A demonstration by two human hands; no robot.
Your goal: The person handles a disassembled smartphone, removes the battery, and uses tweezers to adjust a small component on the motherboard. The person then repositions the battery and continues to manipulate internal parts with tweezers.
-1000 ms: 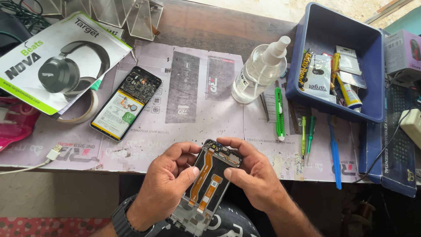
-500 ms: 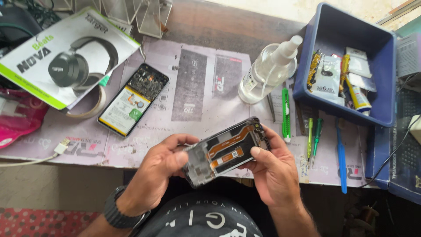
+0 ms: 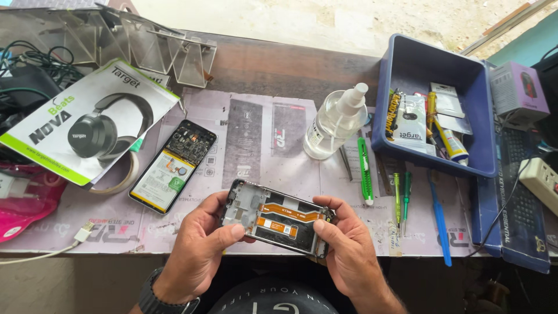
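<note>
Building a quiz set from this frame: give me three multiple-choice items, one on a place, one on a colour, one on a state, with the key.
1. Where does the clear spray bottle stand?
A. inside the blue tray
B. on the mat just left of the blue tray
C. on the headphone box

2. What colour is the utility knife lying beside the bottle?
A. green
B. red
C. black

3. How is the opened phone frame held?
A. flat on the mat, untouched
B. in one hand only
C. between the left hand and the right hand, off the mat

Key: 1 B, it stands outside the tray wall; 2 A, its body is bright green; 3 C, fingers of both hands grip its ends.
</note>
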